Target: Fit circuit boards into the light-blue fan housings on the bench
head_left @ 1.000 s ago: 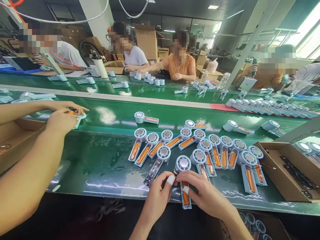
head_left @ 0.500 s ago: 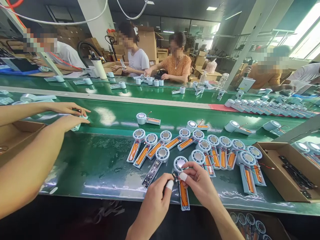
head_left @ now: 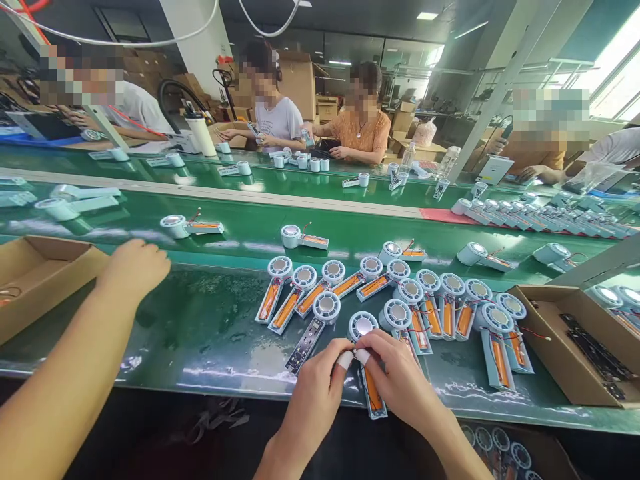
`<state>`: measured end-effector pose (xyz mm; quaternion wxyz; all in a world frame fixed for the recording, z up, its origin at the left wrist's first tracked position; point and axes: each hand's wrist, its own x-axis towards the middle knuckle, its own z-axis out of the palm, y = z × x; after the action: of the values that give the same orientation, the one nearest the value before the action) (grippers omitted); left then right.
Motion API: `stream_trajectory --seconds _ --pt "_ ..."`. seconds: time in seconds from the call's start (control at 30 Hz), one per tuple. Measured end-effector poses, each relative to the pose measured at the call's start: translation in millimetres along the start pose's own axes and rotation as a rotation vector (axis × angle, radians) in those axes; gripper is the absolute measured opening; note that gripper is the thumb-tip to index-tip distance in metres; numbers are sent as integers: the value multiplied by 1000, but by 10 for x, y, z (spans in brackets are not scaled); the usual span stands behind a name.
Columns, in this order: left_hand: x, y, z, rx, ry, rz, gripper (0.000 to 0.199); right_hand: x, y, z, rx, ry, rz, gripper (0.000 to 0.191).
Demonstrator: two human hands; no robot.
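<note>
Pinched together with taped fingertips, left hand (head_left: 313, 393) and right hand (head_left: 400, 380), over the open fan unit (head_left: 367, 360) at the near belt (head_left: 200, 333) edge, just below its round head, steadying it for fine work.

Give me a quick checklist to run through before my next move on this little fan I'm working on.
1. Both hands on the piece: left hand and right hand meet at the open fan: ok.
2. Fan flat on the green bench: ok.
3. Orange battery seated in the handle: ok.
4. Wire joint under the fingertips: cannot tell, hidden.
5. Room from the neighbouring row of fans: not ok, the nearest one touches or nearly touches the right hand.
6. Co-worker's hand away from the piece: ok.
</note>
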<state>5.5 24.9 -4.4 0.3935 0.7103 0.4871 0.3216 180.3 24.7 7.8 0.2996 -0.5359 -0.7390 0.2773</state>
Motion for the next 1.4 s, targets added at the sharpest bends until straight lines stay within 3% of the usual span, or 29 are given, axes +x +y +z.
stream_trajectory --seconds 0.23,0.37,0.5,0.67,0.8,0.97,1.23,1.3,1.4 --pt "26 -42 -5 83 -19 36 21 -4 -49 -37 -91 -82 -3 21" --pt "15 -19 0 -21 -12 -27 25 -17 -7 -44 -117 -102 -119 25" --pt "-10 -32 34 -129 -2 -144 36 -47 126 18 -197 -44 -251 22" --pt "-49 -77 78 -283 21 -266 34 -70 213 85 -237 93 -230 21" --pt "-74 -59 93 -312 54 -290 35 -65 142 89 -328 106 -231 20" --pt "-107 -36 122 -209 78 -238 34 -53 74 105 -418 149 -268 19" --pt "-178 -155 241 0 285 91 34 -37 -60 128 -570 196 -309 22" --pt "-172 -157 242 -49 281 48 34 -33 -52 130 -557 196 -302 22" --pt "-133 -122 206 -228 213 -158 36 -42 7 148 -474 194 -277 23"
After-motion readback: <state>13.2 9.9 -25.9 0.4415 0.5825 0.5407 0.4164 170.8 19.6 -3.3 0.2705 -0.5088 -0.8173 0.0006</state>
